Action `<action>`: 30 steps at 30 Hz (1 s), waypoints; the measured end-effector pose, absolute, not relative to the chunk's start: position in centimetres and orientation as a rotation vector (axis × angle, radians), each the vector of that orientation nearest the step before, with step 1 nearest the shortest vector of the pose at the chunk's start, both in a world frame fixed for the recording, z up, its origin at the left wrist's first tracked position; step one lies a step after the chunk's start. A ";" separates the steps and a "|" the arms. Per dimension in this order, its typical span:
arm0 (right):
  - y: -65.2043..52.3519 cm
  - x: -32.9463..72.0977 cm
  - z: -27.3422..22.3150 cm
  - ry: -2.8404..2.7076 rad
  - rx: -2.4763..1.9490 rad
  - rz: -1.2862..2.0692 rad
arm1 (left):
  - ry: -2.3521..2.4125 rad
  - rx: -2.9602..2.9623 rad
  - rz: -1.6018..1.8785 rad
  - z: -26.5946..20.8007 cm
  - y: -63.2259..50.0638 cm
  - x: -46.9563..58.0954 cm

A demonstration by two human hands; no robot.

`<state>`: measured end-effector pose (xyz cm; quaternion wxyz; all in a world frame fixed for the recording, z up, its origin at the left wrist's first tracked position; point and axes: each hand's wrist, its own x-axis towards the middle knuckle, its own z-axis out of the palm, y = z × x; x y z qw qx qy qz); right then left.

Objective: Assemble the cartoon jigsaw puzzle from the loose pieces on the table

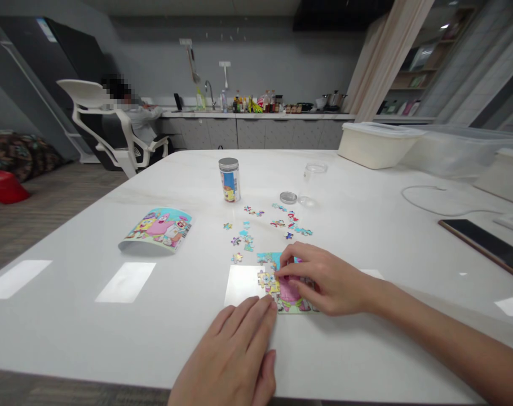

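Note:
A partly joined jigsaw puzzle (288,293) with a pink and a yellow cartoon figure lies flat on the table before me. My right hand (324,276) arches over its right side, hiding much of it. The right fingers are bent and apart, with index finger and thumb touching down on the pink and yellow area. My left hand (239,349) rests with fingers stretched out, their tips at the puzzle's lower left edge. Beyond the puzzle are loose puzzle pieces (248,243), several of them scattered singly or in small clusters.
A curved picture sheet (159,228) lies to the left. Farther back stand a lidded jar (229,183), a clear open jar (311,186) and a metal lid (288,197). On the right are a phone (489,242), a cable (429,213) and storage boxes (375,146). A person (140,121) sits behind.

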<state>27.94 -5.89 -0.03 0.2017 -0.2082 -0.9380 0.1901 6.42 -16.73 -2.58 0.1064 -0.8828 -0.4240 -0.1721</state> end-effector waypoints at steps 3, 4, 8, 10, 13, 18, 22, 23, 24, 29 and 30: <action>-5.7 28.1 -0.1 -2.640 -0.557 0.479 | -1.246 -2.614 -0.504 -2.6 -16.8 6.4; -5.7 28.1 -0.1 -2.641 -0.551 0.478 | -1.246 -2.617 -0.502 -2.6 -16.8 6.4; -5.8 28.0 0.2 -2.652 -0.550 0.502 | -1.248 -2.619 -0.486 -2.6 -16.8 6.4; -5.8 28.0 0.3 -2.662 -0.553 0.509 | -1.246 -2.617 -0.483 -2.6 -16.7 6.4; -5.8 27.9 0.4 -2.671 -0.543 0.509 | -1.249 -2.624 -0.476 -2.5 -16.7 6.4; -5.7 27.9 0.0 -2.645 -0.539 0.448 | -1.262 -2.624 -0.461 -2.4 -16.7 6.5; -5.5 28.0 -0.5 -2.612 -0.557 0.382 | -1.248 -2.601 -0.449 -2.4 -16.6 6.5; -5.5 28.0 -0.5 -2.611 -0.563 0.377 | -1.237 -2.594 -0.432 -2.4 -16.5 6.5; -5.5 28.0 -0.6 -2.612 -0.570 0.376 | -1.226 -2.591 -0.412 -2.3 -16.5 6.5; -5.4 28.0 -0.6 -2.610 -0.568 0.399 | -1.245 -2.626 -0.355 -2.4 -16.5 6.5; -5.4 28.0 -0.5 -2.611 -0.560 0.409 | -1.249 -2.631 -0.348 -2.4 -16.5 6.4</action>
